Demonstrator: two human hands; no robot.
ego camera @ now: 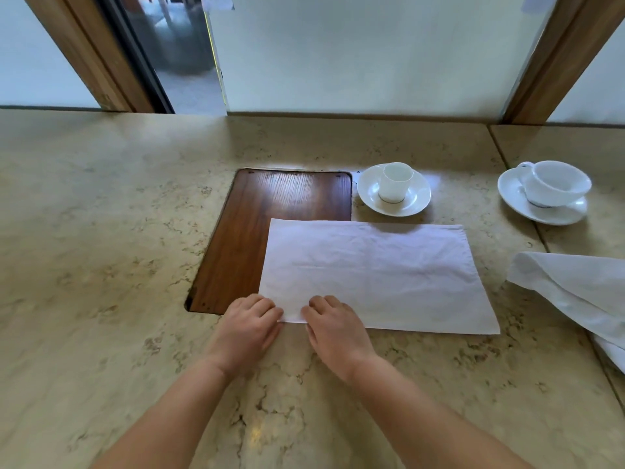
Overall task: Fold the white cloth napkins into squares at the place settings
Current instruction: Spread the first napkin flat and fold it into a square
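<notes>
**Corner pinch at the near edge**

Head view: our left hand (248, 328) and right hand (333, 330) pinch the near-left corner of the white rectangular cloth napkin (375, 275), half across the dark wooden inset board (257, 211), likely readying the fold into a square.

Single view, head-worn, wide-angle: looks forward and steeply down from above the near edge of a stone counter (101, 248), with both forearms entering from the bottom of the frame and the left hand (248, 328) and right hand (333, 331) close below the lens. Facing: toward a frosted window panel (372, 55) at the counter's far edge, wooden frame posts leaning outward at both top corners from lens distortion. Coverage: counter fills the lower three quarters, cut off at left, right and bottom; no second view shares the scene.
</notes>
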